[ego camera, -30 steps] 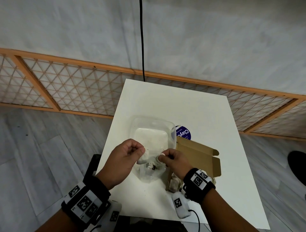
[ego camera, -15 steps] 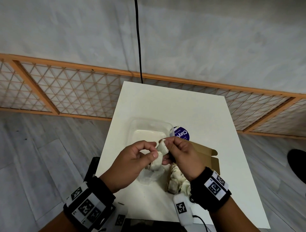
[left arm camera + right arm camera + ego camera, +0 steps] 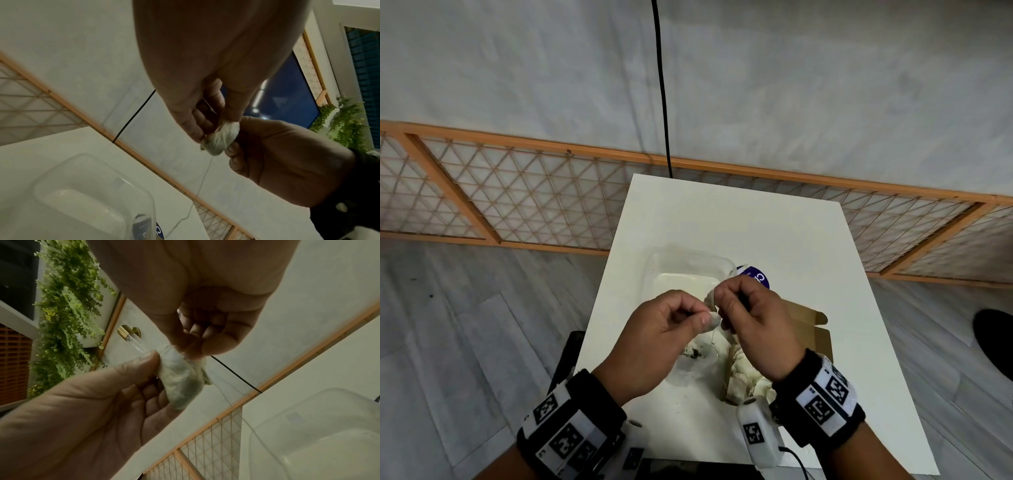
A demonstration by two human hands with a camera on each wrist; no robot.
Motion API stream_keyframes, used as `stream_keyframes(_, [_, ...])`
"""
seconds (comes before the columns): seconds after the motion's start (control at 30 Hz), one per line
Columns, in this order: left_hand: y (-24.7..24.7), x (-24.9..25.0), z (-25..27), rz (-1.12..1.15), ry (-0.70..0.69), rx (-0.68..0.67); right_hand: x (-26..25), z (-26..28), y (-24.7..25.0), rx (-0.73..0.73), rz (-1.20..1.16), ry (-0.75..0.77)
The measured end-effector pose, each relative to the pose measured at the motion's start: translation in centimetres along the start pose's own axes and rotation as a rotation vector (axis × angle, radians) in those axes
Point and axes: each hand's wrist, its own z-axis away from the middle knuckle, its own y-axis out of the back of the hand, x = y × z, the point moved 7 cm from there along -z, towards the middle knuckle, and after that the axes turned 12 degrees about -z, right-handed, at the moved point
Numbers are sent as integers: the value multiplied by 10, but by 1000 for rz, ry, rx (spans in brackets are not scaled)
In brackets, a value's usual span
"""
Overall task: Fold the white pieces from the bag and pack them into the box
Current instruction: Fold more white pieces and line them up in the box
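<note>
Both hands are working one white piece (image 3: 711, 310) in the air above the table (image 3: 739, 219), just nearer the camera than the clear tub (image 3: 690, 265).

Head view: left hand (image 3: 657, 339) and right hand (image 3: 753, 329) are meeting fingertip to fingertip, most of the piece hiding behind them. Cardboard box (image 3: 815, 329) is sitting on the table right of the tub, white pieces already lying in its near end. Clear bag (image 3: 698, 359) is lying on the table between tub and box, under the hands.

Wrist views are showing what the head view is not: the piece (image 3: 221, 138) is bunched into a wrinkled bundle, a thin thread hanging from it toward the tub. Left thumb and fingers are pinching its lower end (image 3: 180, 381); right fingertips are curling in and clamping its upper edge. Both grips are closed on the piece, palms facing each other, wrists raised off the table.
</note>
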Motion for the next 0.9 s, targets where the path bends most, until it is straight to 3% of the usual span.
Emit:
stream_keyframes(0.23, [3,10,3,-167,-76,-9,-5,-3,5,-17,177,82])
stream_keyframes(0.5, [-11,19,4,-181,-153,-86,-11,-2,3,-83,287,85])
stream_keyframes(0.73, [-10,12,0,-93,-83,-91,-16,0,7,-113,312,88])
stream_keyframes(0.9, [-7,4,-1,-71,-2,-44,-17,-3,16,-44,246,42])
